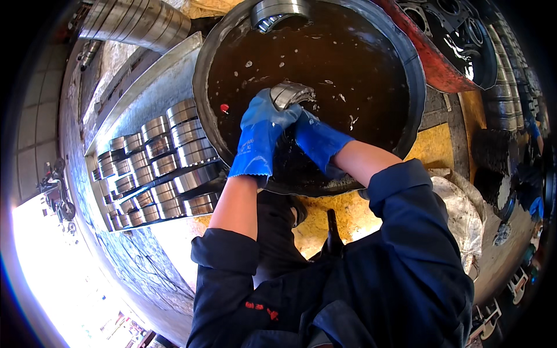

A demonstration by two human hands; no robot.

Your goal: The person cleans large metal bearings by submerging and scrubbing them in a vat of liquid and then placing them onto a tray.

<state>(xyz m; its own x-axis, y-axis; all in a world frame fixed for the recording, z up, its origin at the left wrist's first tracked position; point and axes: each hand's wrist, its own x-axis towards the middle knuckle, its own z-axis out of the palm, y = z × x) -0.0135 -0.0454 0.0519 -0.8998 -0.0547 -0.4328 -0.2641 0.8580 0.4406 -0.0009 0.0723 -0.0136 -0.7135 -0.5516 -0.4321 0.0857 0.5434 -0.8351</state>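
Both gloved hands grip a steel bearing ring (291, 93) over the dark liquid in the round basin (203, 75). The left hand (262, 124) clasps its near side, the right hand (316, 136) clutches it from below. The ring stands tilted on edge, its axis lying roughly level toward the upper right.

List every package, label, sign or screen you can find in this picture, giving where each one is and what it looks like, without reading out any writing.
Stitched mark: on the dark blue work clothing at the lower edge, a short row of small red characters.
Sack: on the floor right of the right sleeve, a rumpled off-white woven bag, no print visible.
No signs or screens show.
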